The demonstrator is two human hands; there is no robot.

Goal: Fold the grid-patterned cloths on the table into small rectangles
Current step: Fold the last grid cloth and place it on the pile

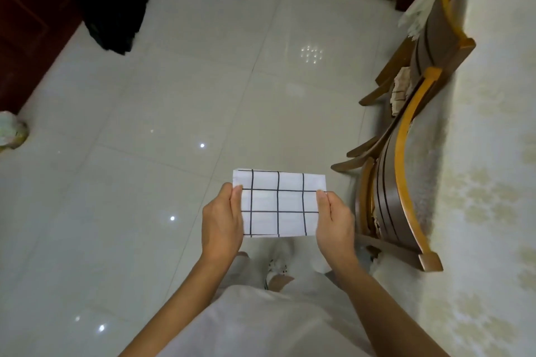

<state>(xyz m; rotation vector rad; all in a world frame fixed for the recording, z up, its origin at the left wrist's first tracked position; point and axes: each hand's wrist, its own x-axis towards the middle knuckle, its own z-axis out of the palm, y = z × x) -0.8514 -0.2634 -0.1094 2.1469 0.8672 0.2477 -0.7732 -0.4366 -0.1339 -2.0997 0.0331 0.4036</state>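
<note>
A white cloth with a black grid pattern [278, 203] is folded into a small layered rectangle and held flat in the air above the tiled floor. My left hand [222, 223] grips its left edge, thumb on top. My right hand [333, 223] grips its right edge the same way. Both hands hold it at about waist height in front of my body. The table [493, 124], covered with a pale floral cloth, runs along the right side of the view.
Two wooden chairs [406, 159] stand pushed against the table on the right; a crumpled cloth [401, 90] lies on the far seat. A dark bag [116, 6] sits on the floor at top left beside dark red furniture [26, 23]. Glossy tiles [174, 95] fill the middle.
</note>
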